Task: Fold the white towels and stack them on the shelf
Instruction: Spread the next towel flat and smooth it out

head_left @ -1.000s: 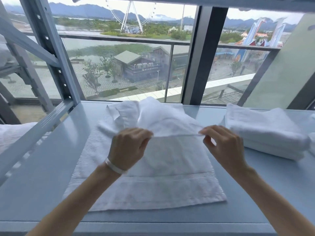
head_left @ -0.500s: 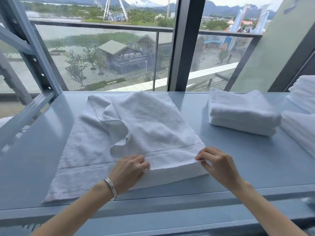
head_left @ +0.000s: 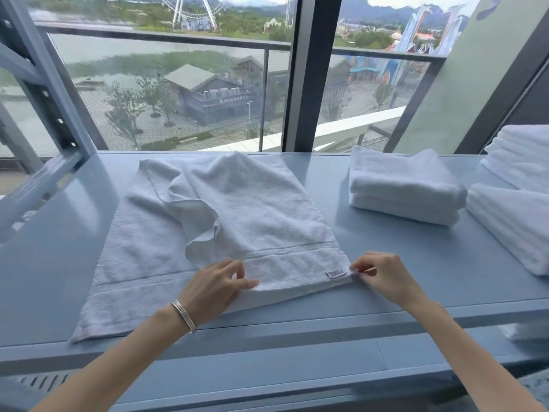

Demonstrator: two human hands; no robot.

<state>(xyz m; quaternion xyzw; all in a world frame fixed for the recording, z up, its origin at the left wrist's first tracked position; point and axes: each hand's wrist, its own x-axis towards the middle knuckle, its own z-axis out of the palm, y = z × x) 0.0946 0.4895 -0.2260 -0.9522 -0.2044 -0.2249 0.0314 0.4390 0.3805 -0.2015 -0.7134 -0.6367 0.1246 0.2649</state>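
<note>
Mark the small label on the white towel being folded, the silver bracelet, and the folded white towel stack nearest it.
small label [head_left: 336, 274]: head view, its middle.
silver bracelet [head_left: 184, 316]: head view, bands on wrist.
folded white towel stack [head_left: 401, 179]: head view, top face.

Your left hand [head_left: 215, 288] and right hand [head_left: 383, 276] pinch the near edge of a half-folded white towel [head_left: 252, 215] lying on the blue-grey shelf [head_left: 401, 263], with a folded towel stack [head_left: 401, 185] to its right before the window [head_left: 178, 84].
</note>
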